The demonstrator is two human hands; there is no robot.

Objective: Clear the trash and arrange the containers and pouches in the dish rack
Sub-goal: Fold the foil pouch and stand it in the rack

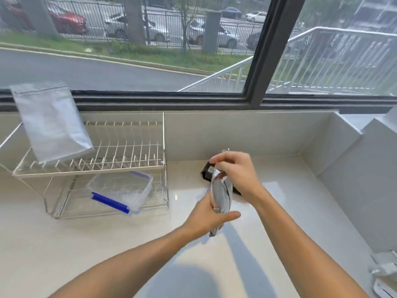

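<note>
A: What did the hands hold?
B: Both gripped one silver pouch (221, 196) above the counter (86, 244): left hand (209, 216) round its lower half, right hand (235, 172) pinching its top.
A: And the rack (129, 155)?
B: A big pouch (50, 121) leaned on top; a container (120, 192) sat below.

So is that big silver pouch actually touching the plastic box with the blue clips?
Apart. The head view shows the silver pouch on the rack's upper shelf, the plastic box on the lower, open wire between them.
</note>
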